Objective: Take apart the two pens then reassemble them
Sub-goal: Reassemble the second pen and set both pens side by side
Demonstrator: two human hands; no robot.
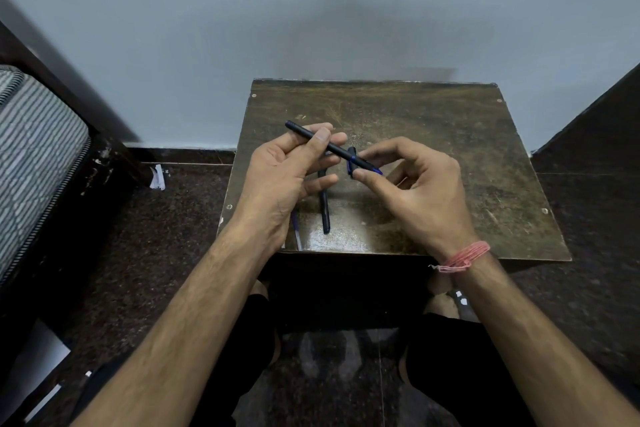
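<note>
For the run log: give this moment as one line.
left hand: grips pen barrel | right hand: pinches its tip end | cap, second pen: on table

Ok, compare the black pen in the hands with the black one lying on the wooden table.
The held black pen is off the table, slanted, gripped by the left hand and pinched by the right hand. The lying black pen rests untouched on the wooden table, pointing toward the person. Both are slim and dark.

Second pen (325,208) partly hidden behind left hand (291,170). Refill (295,230) mostly covered by left wrist. Cap (351,163) half hidden behind held pen (332,148). Pen tip too small to tell. Mattress (34,149) cut off at left edge.
</note>
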